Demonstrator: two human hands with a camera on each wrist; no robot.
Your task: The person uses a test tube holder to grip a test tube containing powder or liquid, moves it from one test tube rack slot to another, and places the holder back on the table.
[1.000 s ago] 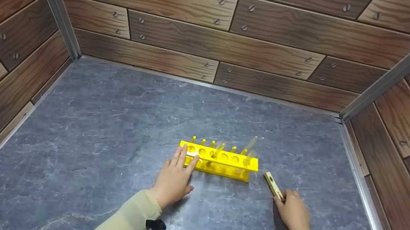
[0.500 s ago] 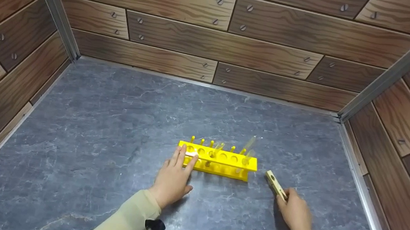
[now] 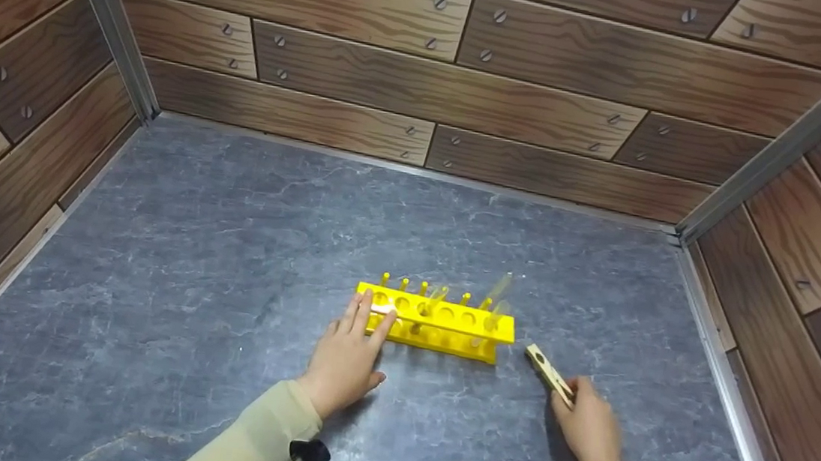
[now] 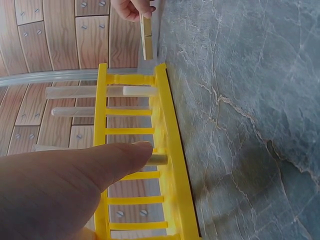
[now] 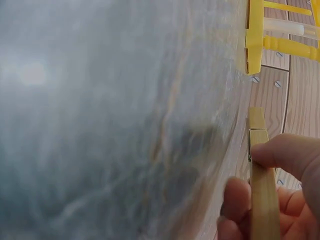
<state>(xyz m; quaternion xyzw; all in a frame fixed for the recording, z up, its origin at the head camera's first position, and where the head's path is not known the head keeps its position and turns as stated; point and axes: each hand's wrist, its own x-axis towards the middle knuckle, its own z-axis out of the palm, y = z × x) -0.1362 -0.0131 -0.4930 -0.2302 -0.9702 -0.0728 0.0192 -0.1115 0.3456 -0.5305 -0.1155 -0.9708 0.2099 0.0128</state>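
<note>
A yellow test tube rack (image 3: 458, 319) stands on the grey marbled surface with a few clear test tubes in it. One test tube (image 3: 495, 318) stands at its right end, another (image 3: 437, 299) near the middle. My left hand (image 3: 345, 363) rests straight fingers on the rack's left end, the thumb apart. In the left wrist view the thumb (image 4: 120, 157) points across the rack's front. My right hand (image 3: 590, 425) holds a wooden test tube clamp (image 3: 547, 372) between thumb and fingers, its free end pointing towards the rack's right end, a short gap away.
Wood-patterned walls (image 3: 351, 67) enclose the surface (image 3: 243, 244) at the back and both sides, with metal strips at the corners. A row of yellow pegs (image 3: 404, 284) rises along the rack's back edge. Black straps circle both wrists.
The right hand shifts slightly right, then a little back left, and the clamp's free end swings slightly left. The left hand and the rack stay in place.
</note>
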